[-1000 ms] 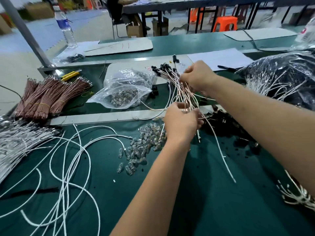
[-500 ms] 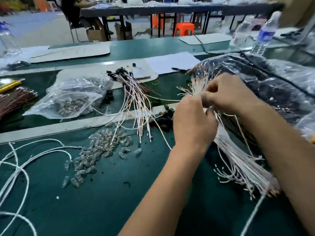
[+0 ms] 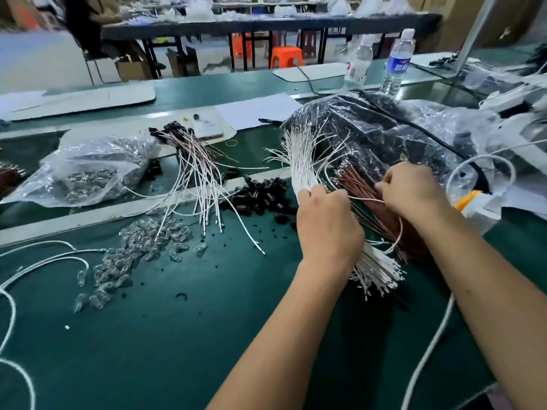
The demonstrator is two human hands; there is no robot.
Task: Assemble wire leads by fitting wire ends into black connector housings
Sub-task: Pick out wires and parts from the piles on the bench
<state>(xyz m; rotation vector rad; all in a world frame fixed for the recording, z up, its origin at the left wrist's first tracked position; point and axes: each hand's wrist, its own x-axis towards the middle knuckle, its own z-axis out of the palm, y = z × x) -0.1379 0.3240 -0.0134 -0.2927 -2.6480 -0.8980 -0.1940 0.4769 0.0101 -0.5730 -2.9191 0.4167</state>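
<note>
Head view: the left hand (image 3: 328,229) is curled round the middle of a thick bundle of white wires (image 3: 302,161), fingers closed on it so the bundle stays gathered and lifted off the green surface (image 3: 177,335). The right hand (image 3: 414,193) sits at about three o'clock from the left, just beside it, fingers pinched on a single brown wire (image 3: 367,200) that arcs across to the left hand; it seems to be drawing one lead free of the brown wire bundle (image 3: 370,196) lying under both hands.

The white bundle's long axis runs from roughly eleven o'clock, where its far ends fan out against the plastic bag (image 3: 384,128), down to about five o'clock, where its cut tips (image 3: 381,273) splay past the left wrist. The brown bundle lies nearly parallel, just to its right.

A pile of black connector housings (image 3: 260,193) rests on the surface at nine o'clock from the left hand, near but apart. Farther in that direction lies a loose sheaf of finished leads (image 3: 195,161), their black housings pointing toward eleven o'clock, presumably set aside as done.
</note>
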